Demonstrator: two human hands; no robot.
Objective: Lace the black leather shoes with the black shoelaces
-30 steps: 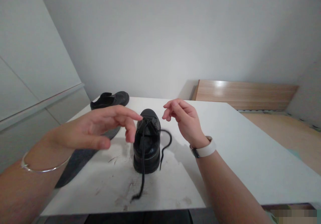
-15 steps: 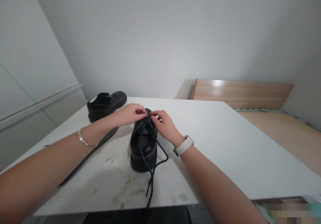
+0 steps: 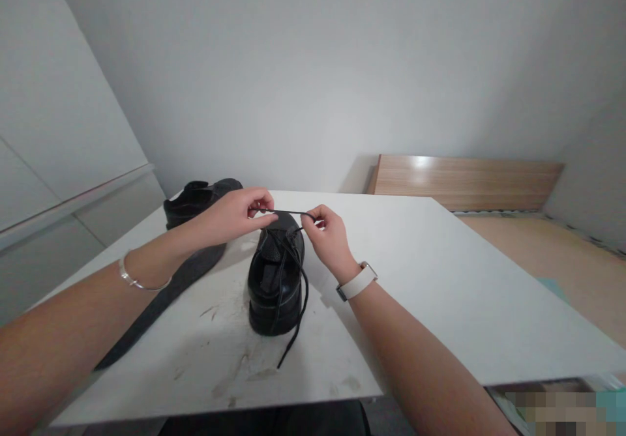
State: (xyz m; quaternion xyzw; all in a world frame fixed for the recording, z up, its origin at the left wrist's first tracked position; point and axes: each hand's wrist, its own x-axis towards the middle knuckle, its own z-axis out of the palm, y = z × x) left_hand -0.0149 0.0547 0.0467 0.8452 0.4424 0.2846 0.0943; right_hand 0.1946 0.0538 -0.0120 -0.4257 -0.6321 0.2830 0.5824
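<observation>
A black leather shoe (image 3: 274, 302) stands on the white table with its heel toward me. Its black shoelace (image 3: 289, 212) stretches in a taut line across the toe between my two hands. My left hand (image 3: 242, 214) has its fingers curled on one part of this lace, left of the toe. On the right, my right hand (image 3: 328, 235) pinches the lace between thumb and fingers, near the upper eyelets. Another length of lace hangs loose over the shoe's right side and down onto the tabletop.
Behind my left hand sits a second black shoe (image 3: 188, 203). A dark insole (image 3: 161, 309) lies partly under my left forearm. Smudges of dirt mark the white table (image 3: 401, 292) near its front edge. A wooden headboard (image 3: 469, 182) and a bed are to the right.
Both hands have moved apart from the top of the shoe, drawing a piece of lace out straight between them. The loose lace over the heel now hangs shorter.
</observation>
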